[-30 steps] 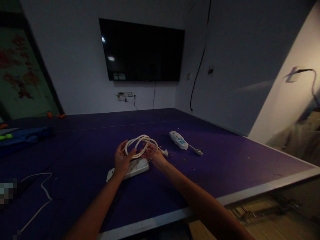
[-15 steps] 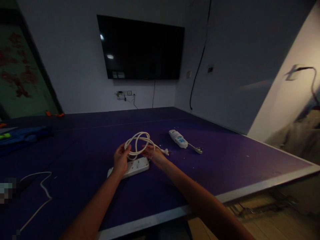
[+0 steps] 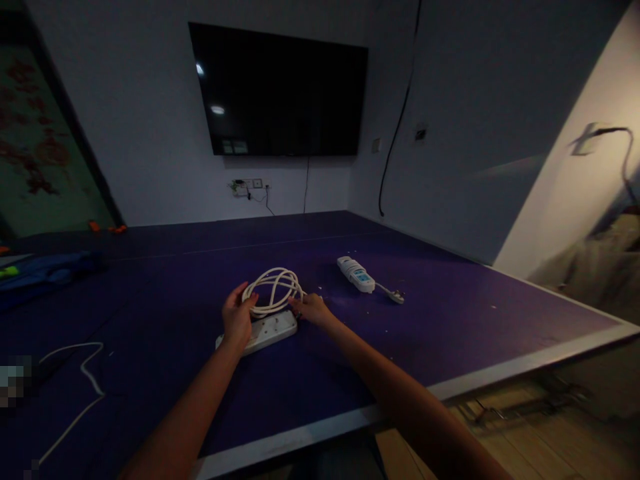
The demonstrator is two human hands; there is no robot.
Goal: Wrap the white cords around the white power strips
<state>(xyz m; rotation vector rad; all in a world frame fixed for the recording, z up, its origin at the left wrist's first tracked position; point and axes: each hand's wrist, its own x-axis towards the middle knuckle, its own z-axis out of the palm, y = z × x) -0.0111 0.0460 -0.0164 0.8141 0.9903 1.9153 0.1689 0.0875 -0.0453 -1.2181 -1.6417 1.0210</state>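
A white power cord (image 3: 274, 271) is gathered in loose loops between my hands. My left hand (image 3: 238, 317) grips the left side of the loops, thumb on top. On their right side, my right hand (image 3: 311, 309) pinches the cord; the plug end is mostly hidden behind that hand. Beneath the loops a white power strip (image 3: 273, 329) lies on the purple tabletop (image 3: 300, 393), its left part covered by my left hand and wrist. Farther right rests a second power strip (image 3: 356, 275) with its cord wound round it and its plug (image 3: 397, 297) lying beside it.
A thin white cable (image 3: 90, 380) snakes across the tabletop's left side. Blue cloth (image 3: 55, 270) lies at the far left, near small orange items (image 3: 117, 229). The table's pale front edge (image 3: 350, 421) runs close to me. A television (image 3: 285, 93) hangs on the wall.
The cord loops are lower and drawn into a wider, rounder coil. My right hand has closed on the coil's right side, and the plug that showed beyond it is now mostly hidden.
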